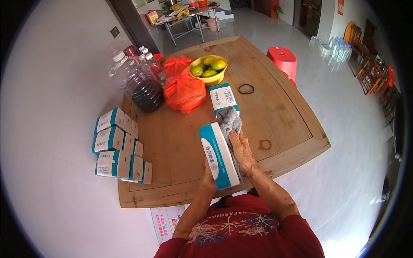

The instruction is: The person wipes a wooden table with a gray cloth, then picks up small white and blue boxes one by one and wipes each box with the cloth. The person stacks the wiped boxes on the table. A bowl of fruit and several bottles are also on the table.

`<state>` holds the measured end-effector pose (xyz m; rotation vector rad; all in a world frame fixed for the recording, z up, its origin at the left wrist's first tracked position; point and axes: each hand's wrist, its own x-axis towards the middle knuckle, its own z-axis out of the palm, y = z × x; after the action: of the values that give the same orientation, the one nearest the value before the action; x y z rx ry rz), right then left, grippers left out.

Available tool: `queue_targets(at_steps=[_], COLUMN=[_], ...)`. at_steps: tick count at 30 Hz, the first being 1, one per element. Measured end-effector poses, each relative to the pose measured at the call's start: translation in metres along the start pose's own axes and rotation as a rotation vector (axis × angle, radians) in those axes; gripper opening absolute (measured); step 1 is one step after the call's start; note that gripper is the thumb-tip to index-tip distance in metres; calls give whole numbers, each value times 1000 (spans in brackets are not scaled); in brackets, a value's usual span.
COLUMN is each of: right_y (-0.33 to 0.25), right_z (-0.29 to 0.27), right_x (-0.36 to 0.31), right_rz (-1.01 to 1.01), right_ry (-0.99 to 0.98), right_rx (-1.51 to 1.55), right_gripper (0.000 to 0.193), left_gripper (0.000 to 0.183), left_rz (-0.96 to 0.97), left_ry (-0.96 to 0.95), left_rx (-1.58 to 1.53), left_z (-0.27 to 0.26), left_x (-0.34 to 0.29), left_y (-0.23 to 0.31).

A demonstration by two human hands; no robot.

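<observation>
Near the table's front edge, a white and teal tissue pack is held up at a tilt. My left hand grips its left lower side, with most of the fingers hidden by the pack. A grey cloth is gripped in my right hand and pressed along the pack's right side. Just beyond the cloth lies another tissue pack, flat on the wooden table. At the table's left edge, several more tissue packs are stacked in rows.
Bottles of dark liquid, red plastic bags and a yellow bowl of green-yellow fruit occupy the far left. A black ring-shaped band lies right of centre. Beyond the table's right side stands a red stool.
</observation>
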<state>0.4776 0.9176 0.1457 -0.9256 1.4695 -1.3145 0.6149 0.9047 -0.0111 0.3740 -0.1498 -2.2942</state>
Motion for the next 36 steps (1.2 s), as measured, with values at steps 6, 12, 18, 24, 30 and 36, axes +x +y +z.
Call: queue_targets(at_steps=[6, 12, 18, 24, 30, 36], right_y=[36, 60, 29, 23, 55, 68], right_z=[11, 12, 3, 8, 0, -25], right_x=[-8, -35, -42, -38, -47, -80], right_rz=[-66, 46, -490, -1090, -1189, -872], right_ry=[-90, -135, 31, 289, 241, -161], right_rx=[186, 350, 263, -619, -646, -484], right_gripper=[55, 44, 43, 50, 47, 39], left_gripper=[55, 45, 47, 43, 44, 46], left_rz=[166, 206, 249, 222, 205, 281], left_ry=[-1, 34, -155, -80, -78, 165], left_rx=[16, -27, 37, -54, -76, 226], left_z=[56, 79, 104, 109, 114, 97], left_x=[-11, -15, -11, 0, -6, -7], left_y=[10, 26, 33, 24, 15, 19])
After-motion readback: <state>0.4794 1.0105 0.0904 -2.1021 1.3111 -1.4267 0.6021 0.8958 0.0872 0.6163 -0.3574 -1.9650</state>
